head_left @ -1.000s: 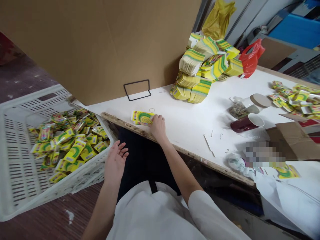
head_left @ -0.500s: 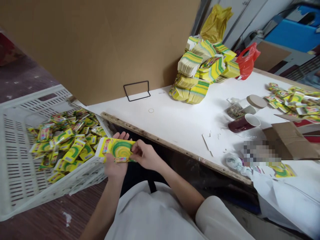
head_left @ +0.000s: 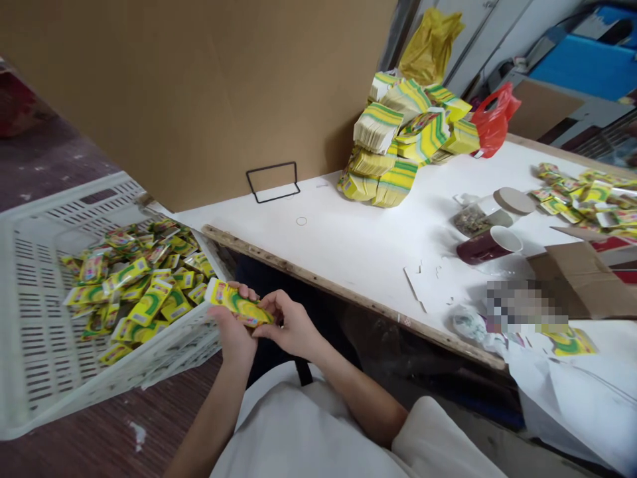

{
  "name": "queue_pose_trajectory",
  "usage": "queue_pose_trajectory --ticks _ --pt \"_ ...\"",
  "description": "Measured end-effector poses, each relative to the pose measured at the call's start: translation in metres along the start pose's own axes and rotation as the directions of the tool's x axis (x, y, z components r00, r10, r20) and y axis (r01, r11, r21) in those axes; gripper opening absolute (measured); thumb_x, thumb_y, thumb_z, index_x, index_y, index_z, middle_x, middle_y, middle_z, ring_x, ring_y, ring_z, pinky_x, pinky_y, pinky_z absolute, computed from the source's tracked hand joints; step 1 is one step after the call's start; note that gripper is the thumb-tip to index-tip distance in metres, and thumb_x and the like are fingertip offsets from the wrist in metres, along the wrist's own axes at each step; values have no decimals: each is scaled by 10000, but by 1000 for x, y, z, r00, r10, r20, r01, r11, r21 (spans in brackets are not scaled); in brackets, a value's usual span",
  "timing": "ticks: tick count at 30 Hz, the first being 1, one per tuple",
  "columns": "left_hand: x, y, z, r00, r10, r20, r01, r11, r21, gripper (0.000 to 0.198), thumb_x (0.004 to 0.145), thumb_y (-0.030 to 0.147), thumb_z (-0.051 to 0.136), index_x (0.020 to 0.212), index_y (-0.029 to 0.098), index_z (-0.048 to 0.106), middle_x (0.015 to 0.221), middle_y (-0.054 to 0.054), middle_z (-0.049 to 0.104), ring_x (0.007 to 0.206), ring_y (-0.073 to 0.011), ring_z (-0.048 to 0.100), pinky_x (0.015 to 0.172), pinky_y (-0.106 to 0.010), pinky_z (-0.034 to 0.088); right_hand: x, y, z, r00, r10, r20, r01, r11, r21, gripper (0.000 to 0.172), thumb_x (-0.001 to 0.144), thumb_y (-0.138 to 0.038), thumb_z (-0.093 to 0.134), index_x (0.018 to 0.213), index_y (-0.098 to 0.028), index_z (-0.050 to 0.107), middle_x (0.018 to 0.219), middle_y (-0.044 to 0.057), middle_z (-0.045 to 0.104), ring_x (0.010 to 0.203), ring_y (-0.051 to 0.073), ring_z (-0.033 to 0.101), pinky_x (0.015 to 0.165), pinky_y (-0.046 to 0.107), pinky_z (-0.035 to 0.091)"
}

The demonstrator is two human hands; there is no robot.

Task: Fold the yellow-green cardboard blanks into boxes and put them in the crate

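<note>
Between my two hands is a yellow and green printed card packet point(head_left: 237, 304), bent along its length, with a white end at its left. My left hand point(head_left: 233, 332) cups it from below and left, thumb on the near side and fingers over the far edge. My right hand point(head_left: 286, 322) pinches its right end between thumb and fingers. To the left stands a white plastic crate point(head_left: 30, 332), its slatted walls around a heap of similar filled yellow packets point(head_left: 149, 299).
A white table point(head_left: 343, 245) with a wooden edge lies ahead. On it stand stacked yellow cards point(head_left: 393, 146), a black wire stand point(head_left: 273, 182), a glass jar point(head_left: 472, 219), a maroon mug point(head_left: 488, 244), a red bag point(head_left: 492, 126) and more packets point(head_left: 592, 196). A large cardboard sheet point(head_left: 199, 86) rises behind.
The packet has gone from lying flat and face up to bent and tilted in my hands. My left fingers have curled over it, and my right hand has shifted slightly down its end.
</note>
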State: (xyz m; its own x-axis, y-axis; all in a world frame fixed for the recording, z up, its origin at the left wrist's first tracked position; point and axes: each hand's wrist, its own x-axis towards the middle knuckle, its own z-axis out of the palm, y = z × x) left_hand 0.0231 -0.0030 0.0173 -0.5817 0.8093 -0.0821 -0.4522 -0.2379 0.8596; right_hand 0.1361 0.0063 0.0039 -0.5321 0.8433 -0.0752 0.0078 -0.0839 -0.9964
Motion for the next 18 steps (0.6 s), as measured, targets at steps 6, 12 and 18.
queue_pose_trajectory --ticks 6,12,18 --pt "-2 -14 -3 998 -68 -5 68 992 102 547 680 732 735 794 203 658 816 -20 676 755 -156 641 691 -253 542 5 -3 -25 980 -100 -171 98 995 -15 345 867 -518 657 981 -196 607 858 17 656 719 139 577 648 256 454" --pt "4 -23 -6 992 -118 -42 120 991 57 358 645 487 880 711 180 707 757 -10 729 652 -126 655 642 -224 549 10 -8 -34 961 -195 -196 163 972 -169 263 902 -436 614 815 -189 639 748 8 640 667 140 569 615 249 448" --pt "27 -6 -21 986 -137 95 116 972 203 323 692 491 841 807 204 747 858 -36 754 849 -216 708 767 -314 599 20 -28 -60 960 -269 -81 232 921 -314 139 928 -301 603 920 -197 695 831 28 687 737 152 610 656 246 452"
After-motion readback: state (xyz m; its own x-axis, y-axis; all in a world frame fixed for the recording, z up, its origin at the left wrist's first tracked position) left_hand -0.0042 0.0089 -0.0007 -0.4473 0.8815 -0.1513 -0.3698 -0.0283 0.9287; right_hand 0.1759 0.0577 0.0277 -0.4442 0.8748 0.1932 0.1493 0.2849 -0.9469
